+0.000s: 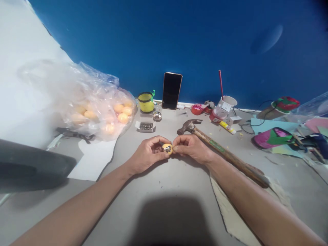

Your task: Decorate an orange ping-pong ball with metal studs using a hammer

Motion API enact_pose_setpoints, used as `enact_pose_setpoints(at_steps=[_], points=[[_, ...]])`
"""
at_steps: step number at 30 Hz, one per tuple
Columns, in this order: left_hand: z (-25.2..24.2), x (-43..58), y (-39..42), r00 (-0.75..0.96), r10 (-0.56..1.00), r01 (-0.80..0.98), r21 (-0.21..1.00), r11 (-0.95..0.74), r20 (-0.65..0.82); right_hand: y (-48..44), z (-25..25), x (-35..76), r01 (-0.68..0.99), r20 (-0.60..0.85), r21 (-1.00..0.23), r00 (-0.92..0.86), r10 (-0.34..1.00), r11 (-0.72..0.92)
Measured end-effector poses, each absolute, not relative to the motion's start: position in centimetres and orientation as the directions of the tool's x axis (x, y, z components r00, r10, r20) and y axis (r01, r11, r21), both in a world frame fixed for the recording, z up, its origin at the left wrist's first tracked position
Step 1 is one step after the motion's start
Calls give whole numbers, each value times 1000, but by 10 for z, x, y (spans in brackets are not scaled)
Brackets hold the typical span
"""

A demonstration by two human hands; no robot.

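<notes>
My left hand (147, 154) is closed round a small orange ball (167, 146), its thumb and fingers on the ball's left side. Several shiny silver tack heads cover part of the ball's front. My right hand (191, 147) pinches thumb and forefinger together at the ball's right side; whatever is between those fingertips is too small to make out. Beyond the hands stands an open little box (146, 127) full of silver tacks. Behind it sits a round object covered in silver tack heads (157, 116).
A claw hammer (217, 145) lies diagonally beside my right forearm, partly over a cloth (230, 208). Plastic bags of orange balls (102, 112) fill the left. A phone (172, 90) leans on the blue wall, between a yellow cup (146, 103) and a white cup (229, 100). A dark cylinder (33, 165) juts in at left.
</notes>
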State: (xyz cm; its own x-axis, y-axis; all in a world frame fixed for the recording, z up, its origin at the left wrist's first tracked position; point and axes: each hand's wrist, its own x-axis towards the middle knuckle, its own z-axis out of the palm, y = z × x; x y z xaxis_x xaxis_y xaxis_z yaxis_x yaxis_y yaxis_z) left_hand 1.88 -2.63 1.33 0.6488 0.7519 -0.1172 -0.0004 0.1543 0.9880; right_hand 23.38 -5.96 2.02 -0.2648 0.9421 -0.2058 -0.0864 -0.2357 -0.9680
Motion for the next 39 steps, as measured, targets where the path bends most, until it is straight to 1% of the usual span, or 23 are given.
enact_pose_setpoints(at_steps=[9,21,34,39], points=[[14,18,-27,664,741,4,991,131,-100,-59,19,237,-98,-203,-965,-313,928,-244],[15,18,-28,666,738,1,990,140,-105,-58,14,240,-69,-200,-970,-313,929,-232],[13,18,-27,668,736,6,990,138,-107,-57,15,240,-75,-207,-967,-321,924,-242],[15,18,-27,651,750,23,990,137,-119,-58,14,239,-75,-184,-973,-309,933,-217]])
